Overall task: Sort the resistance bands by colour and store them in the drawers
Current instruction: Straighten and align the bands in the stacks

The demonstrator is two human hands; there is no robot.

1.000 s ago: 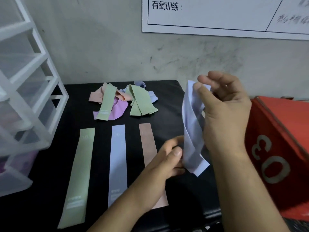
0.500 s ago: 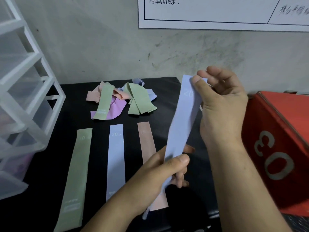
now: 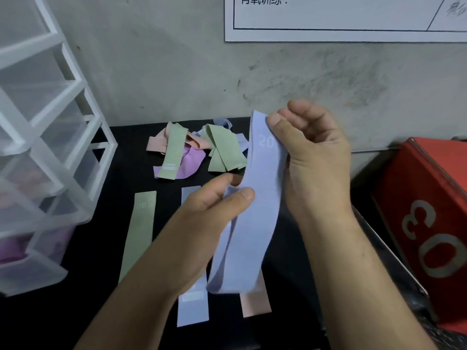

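I hold a lavender-blue resistance band point(image 3: 255, 223) marked "20" upright above the black table point(image 3: 101, 286). My right hand point(image 3: 310, 157) pinches its top end between thumb and fingers. My left hand point(image 3: 212, 213) pinches the band at its middle. Flat on the table lie a green band point(image 3: 140, 231), a lavender-blue band point(image 3: 193, 309) and a peach band point(image 3: 255, 303), the last two partly hidden by my left arm. A tangled pile of green, peach, purple and lavender bands point(image 3: 197, 150) sits at the back.
A white translucent drawer unit point(image 3: 43, 152) stands at the left, with purple bands showing through a lower drawer point(image 3: 27, 248). A red box point(image 3: 434, 218) marked "03" stands at the right. A grey wall with a paper sheet point(image 3: 346, 18) is behind.
The lavender-blue band went from folded and loose to stretched out lengthwise. My left hand slid up from its lower end to its middle. My right hand kept hold of the top.
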